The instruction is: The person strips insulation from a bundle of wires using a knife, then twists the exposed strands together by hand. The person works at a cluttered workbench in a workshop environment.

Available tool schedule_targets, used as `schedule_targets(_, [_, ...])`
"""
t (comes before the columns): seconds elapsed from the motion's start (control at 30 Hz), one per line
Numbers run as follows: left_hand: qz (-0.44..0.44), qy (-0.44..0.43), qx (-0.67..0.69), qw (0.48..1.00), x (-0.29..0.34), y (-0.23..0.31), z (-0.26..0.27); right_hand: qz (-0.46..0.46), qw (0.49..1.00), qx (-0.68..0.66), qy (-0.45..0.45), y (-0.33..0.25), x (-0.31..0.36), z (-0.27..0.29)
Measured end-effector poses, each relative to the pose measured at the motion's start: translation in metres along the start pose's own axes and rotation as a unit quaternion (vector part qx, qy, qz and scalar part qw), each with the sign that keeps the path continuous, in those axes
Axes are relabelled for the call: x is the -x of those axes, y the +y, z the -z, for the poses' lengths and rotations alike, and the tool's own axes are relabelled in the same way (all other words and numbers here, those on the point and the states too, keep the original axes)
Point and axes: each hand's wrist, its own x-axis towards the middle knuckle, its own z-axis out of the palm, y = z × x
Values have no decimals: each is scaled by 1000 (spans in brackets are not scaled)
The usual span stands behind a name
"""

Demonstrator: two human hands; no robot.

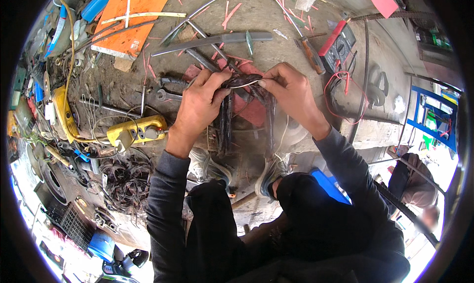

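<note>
Between my two hands, a bundle of dark, glossy wire-like strands (240, 80) lies with a thin pale strip (249, 83) along its near edge. My left hand (197, 103) is closed, pinching the bundle's left end between thumb and fingers. At the right end, my right hand (291, 93) pinches the pale strip with thumb and forefinger. Under the hands stand dark upright metal bars (226, 122), and a second bar (269, 117) rises on the right. Crumpled pink paper (253, 110) shows between them.
A long flat blade (217, 40) and a wood-handled tool (312, 56) lie beyond my hands. A red-edged multimeter (337, 46) sits right, a yellow power strip (137, 130) left. An orange sheet (131, 21) lies far left; a tangled dark wire heap (127, 179) lies near left. Another person (414, 179) is at right.
</note>
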Motion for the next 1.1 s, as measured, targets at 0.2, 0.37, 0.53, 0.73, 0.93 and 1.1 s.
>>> schedule_targets(0.2, [4,1,-21,1000,0,0,-1,-16,1000,-17,4,4,-6,-1])
schedule_targets(0.37, [-21,18,-41,999,0,-3,-4,69,997,33,-22,5,-10,3])
schedule_targets(0.53, [-11,15,-53,998,1,-3,-5,-2,998,-38,-56,8,-14,3])
schedule_targets(0.73, [27,-1,-103,994,0,17,0,-23,993,-92,-73,10,-18,4])
schedule_targets(0.93, [-38,-9,-150,988,-18,48,8,-7,994,-67,-82,10,-19,6])
schedule_targets(1.1, [-91,-70,-221,968,-45,49,-13,29,996,-52,-71,13,-20,6])
